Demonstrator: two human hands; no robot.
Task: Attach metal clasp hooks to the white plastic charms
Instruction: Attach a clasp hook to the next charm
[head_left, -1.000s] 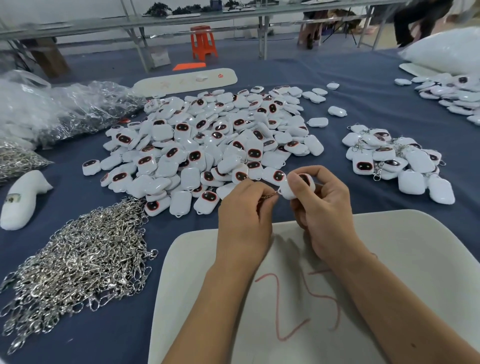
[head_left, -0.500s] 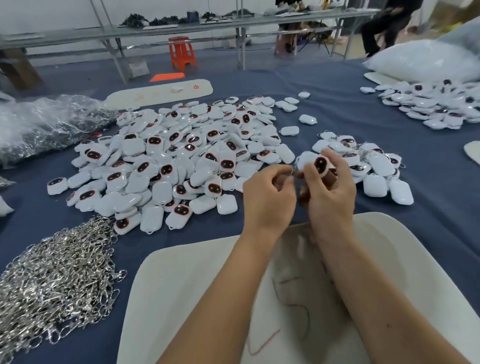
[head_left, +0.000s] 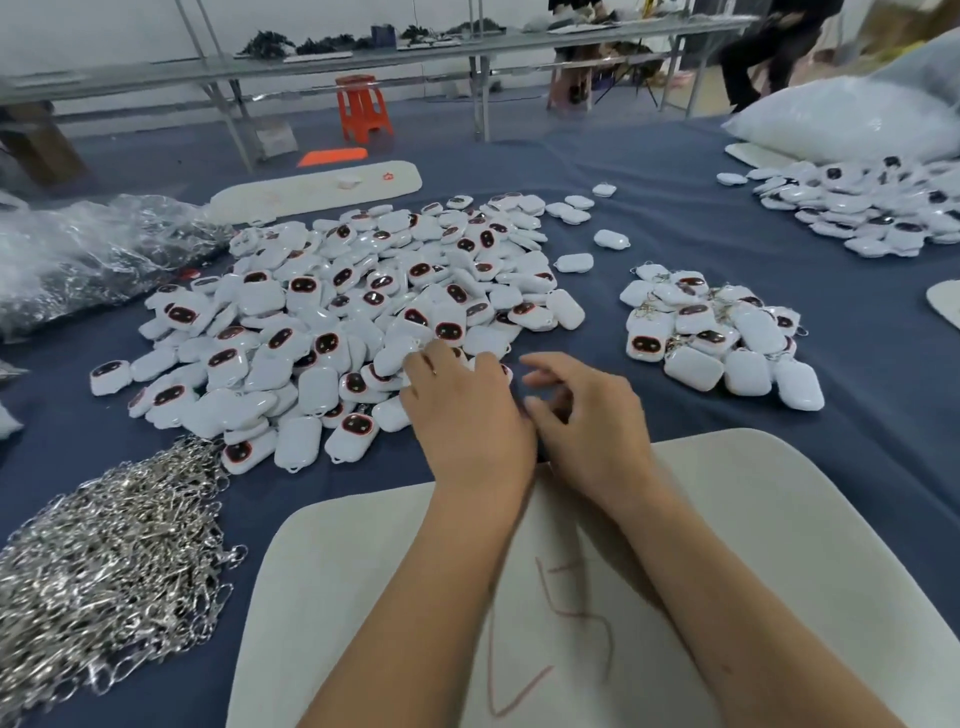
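both hands are empty, left hand (head_left: 467, 415) flat on the near edge of the charm pile (head_left: 363, 312) at 12 o'clock, right hand (head_left: 587, 415) loosely curled beside it; clasp hooks (head_left: 104, 561) at 9; charms look light, hard and slippery, so I'd pinch the edges

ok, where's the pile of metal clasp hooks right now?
Head view, bottom-left corner: the pile of metal clasp hooks lies on the blue cloth, just below the big heap of white charms and left of the white board.

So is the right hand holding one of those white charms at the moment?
No, the right hand hangs over bare blue cloth with its fingers loosely curled and nothing held in them.
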